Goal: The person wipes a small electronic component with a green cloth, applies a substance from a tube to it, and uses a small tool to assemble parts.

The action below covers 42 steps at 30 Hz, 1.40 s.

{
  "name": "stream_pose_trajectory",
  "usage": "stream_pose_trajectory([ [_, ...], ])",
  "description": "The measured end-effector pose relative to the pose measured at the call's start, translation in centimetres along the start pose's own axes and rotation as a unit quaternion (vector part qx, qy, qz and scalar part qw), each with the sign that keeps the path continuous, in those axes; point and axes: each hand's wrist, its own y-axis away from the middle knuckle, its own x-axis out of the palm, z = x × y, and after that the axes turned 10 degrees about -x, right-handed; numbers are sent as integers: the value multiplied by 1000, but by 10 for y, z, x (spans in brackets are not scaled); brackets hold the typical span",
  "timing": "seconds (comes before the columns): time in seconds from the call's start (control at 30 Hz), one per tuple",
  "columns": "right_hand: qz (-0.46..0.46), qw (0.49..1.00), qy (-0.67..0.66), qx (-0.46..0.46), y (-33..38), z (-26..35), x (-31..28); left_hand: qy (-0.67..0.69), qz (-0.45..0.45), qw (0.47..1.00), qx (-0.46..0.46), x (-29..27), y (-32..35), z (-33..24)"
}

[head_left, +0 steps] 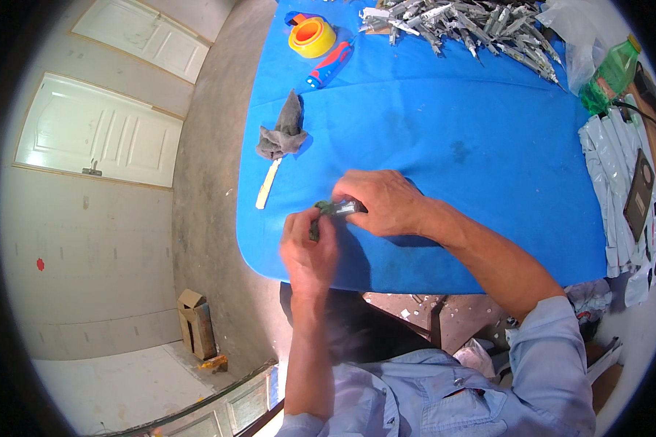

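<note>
Both hands meet over the blue table (pixel 444 146): the left hand (pixel 310 251) and right hand (pixel 383 202) pinch one small dark part (pixel 337 209) between them. Beyond the left hand's fingers, well apart, lie a grey rag (pixel 284 135) and a pale stick (pixel 267 184).

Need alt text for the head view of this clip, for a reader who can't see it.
Seen from above, a person's left hand and right hand together grip a small dark part over a blue table. On the table lie a grey rag, a roll of yellow tape, a red-and-blue handled tool and a pile of grey metal pieces.
</note>
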Motion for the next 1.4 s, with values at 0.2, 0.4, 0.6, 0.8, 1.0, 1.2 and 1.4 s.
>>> stream_pose_trajectory([
  [0.2, 4, 1000, 1, 7, 0, 1, -2, -24, 20, 998, -61, -14, -7, 14],
  [0.4, 11, 1000, 1, 18, 1, -2, 1, 5, 0, 988, -156, -16, 0, 21],
  [0.6, -15, 1000, -3, 5, -1, 0, -1, 18, 22, 1000, -13, -1, -4, -12],
  [0.8, -10, 1000, -21, -2, -1, 0, 1, 23, 41, 999, -3, 4, -9, -18],
  [1.0, -9, 1000, -10, 7, -1, 4, -2, -2, 55, 998, -32, -13, -17, 8],
  [1.2, -12, 1000, -5, 11, -1, 4, -1, -37, 42, 998, -43, -15, -18, 3],
  [1.4, -18, 1000, -12, -1, -2, 2, 0, -12, 45, 999, -17, 2, -8, -18],
])
